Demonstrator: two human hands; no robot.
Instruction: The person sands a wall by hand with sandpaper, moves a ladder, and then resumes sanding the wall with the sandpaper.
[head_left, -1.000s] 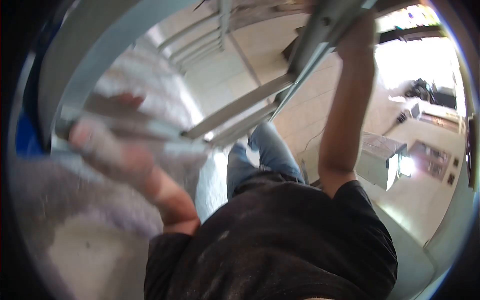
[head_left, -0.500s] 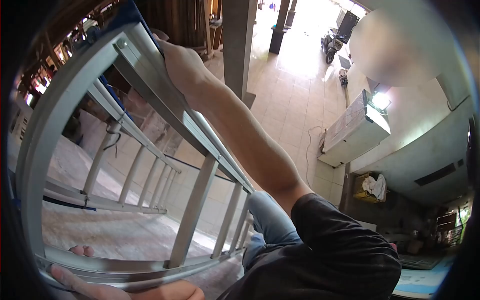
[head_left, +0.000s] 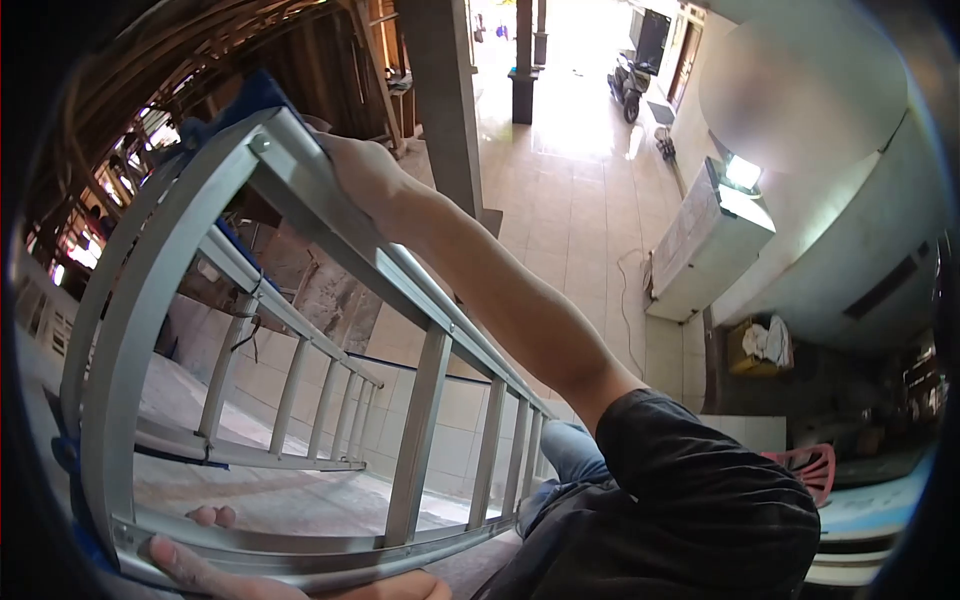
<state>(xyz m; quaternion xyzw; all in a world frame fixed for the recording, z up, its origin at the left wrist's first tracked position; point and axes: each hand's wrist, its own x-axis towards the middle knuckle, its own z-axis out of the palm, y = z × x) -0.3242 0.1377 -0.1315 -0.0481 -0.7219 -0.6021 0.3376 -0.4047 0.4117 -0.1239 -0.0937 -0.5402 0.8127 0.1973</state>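
An aluminium A-frame ladder [head_left: 418, 430] fills the left and middle of the head view, its two runged sections spread apart. My right hand [head_left: 355, 165] is closed around the far side rail near the ladder's upper end; its fingertips are mostly hidden behind the rail. My left hand [head_left: 205, 570] grips the near side rail at the lower left, thumb in front and fingertips showing behind it. Blue material [head_left: 262, 92] sits at the ladder's top corner beside my right hand. A dark cord [head_left: 255, 315] is tied on the rear section.
A concrete pillar [head_left: 440, 110] rises beyond my right arm. On the tiled floor [head_left: 560, 220] stand a white box-like unit [head_left: 710, 250] with a bright light and, farther off, a motorbike [head_left: 628, 85]. A yellow crate [head_left: 755, 350] holds white cloth. A pink chair [head_left: 808, 470] is behind my shoulder.
The ladder and both hands appear slightly farther right and lower in view, as my viewpoint has shifted. The pink chair now shows more. Both hands keep their hold.
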